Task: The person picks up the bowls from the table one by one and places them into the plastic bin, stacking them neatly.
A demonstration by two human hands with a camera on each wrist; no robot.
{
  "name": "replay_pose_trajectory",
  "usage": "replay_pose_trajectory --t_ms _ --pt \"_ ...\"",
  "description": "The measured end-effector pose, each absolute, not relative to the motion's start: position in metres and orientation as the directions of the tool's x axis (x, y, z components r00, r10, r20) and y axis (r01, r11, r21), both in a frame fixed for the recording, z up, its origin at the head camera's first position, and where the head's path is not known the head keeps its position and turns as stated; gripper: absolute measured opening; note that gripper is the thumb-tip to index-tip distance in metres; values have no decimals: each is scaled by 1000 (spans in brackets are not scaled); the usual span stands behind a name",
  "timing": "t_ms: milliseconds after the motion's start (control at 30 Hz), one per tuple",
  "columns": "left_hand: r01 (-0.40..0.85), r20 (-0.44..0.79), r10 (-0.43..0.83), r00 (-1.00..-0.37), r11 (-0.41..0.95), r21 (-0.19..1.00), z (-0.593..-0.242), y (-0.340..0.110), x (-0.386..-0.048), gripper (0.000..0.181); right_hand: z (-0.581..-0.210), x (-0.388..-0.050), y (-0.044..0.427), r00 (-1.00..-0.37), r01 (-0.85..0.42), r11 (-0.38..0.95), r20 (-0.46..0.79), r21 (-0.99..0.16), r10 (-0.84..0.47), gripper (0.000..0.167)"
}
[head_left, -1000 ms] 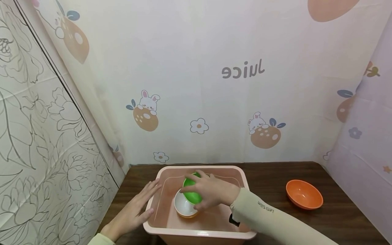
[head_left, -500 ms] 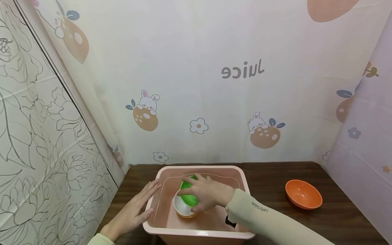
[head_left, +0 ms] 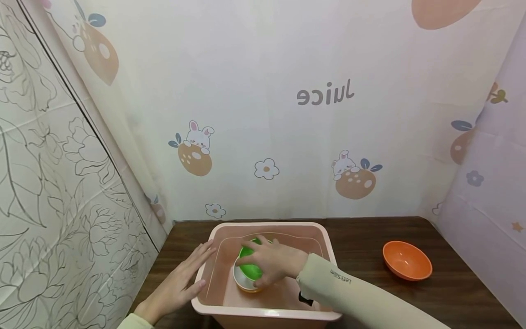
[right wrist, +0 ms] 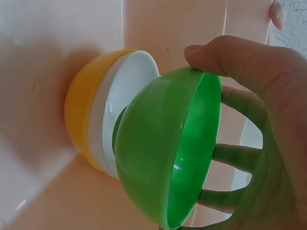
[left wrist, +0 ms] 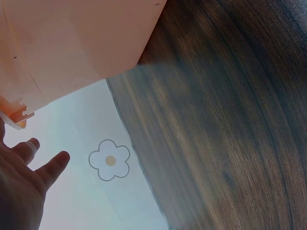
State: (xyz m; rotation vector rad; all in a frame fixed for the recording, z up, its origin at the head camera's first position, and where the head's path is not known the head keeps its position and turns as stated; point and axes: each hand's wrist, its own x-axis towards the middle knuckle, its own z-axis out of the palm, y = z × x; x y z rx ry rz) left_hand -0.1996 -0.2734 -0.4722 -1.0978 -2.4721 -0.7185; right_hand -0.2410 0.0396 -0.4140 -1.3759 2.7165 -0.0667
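My right hand (head_left: 273,261) grips a green bowl (right wrist: 148,139) by its rim, with the thumb on one side and fingers across on the other. The green bowl is tilted, its base just over the inside of a white bowl (right wrist: 136,72). That white bowl sits nested in a yellow bowl (right wrist: 79,108), on the floor of a pink plastic tub (head_left: 267,313). Whether the green base touches the white bowl I cannot tell. My left hand (head_left: 176,284) rests with fingers extended at the tub's left rim, holding nothing.
An orange bowl (head_left: 407,260) lies on the dark wooden table (head_left: 357,237), right of the tub. Behind the table hangs a printed curtain (head_left: 267,114). Another curtain with line-drawn flowers (head_left: 53,219) stands at the left.
The right hand has carried the green bowl a little left and down, closer over the white bowl. My left hand stays at the tub's rim.
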Motion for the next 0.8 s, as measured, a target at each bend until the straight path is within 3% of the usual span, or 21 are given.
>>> replay_pose_trajectory --t_ms 800 --pt "727 454 579 -677 621 292 -472 -274 -199 70 -423 -249 32 -565 -814 575 -120 -84 -817 59"
